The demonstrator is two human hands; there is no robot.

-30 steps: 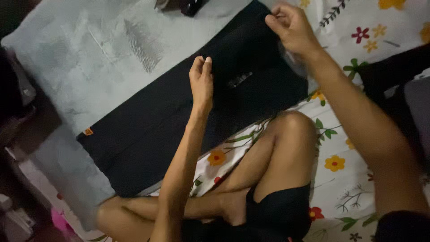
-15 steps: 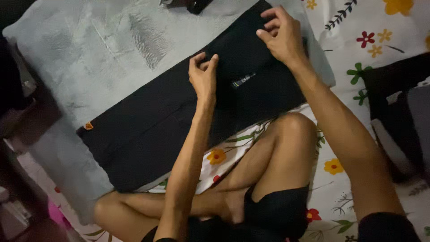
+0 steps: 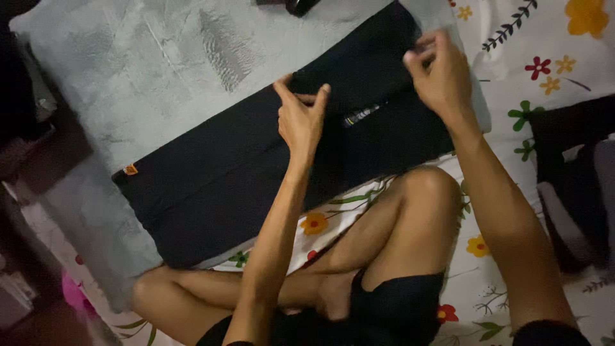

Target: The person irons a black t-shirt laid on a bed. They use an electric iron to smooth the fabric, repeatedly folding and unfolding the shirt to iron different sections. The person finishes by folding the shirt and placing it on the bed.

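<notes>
A long black garment [image 3: 224, 173] lies flat across a grey fluffy blanket [image 3: 147, 70], with a small orange tag [image 3: 131, 170] at its left end and a small label [image 3: 362, 115] near the middle. My left hand [image 3: 300, 115] rests on the garment's upper edge, thumb and fingers pinching the cloth. My right hand [image 3: 442, 77] grips the garment's right end, fingers curled around the fabric. My bent knee [image 3: 423, 192] sits just below the garment.
A white bedsheet with a flower print [image 3: 544, 64] covers the right side. Dark folded clothes [image 3: 570, 160] lie at the right edge. A dark object [image 3: 298, 6] sits at the top. Dark furniture [image 3: 32, 147] borders the left.
My right hand has moved rightward and down along the garment's end. My left hand has shifted slightly right, its fingers spreading over the cloth edge. The camera view drifted.
</notes>
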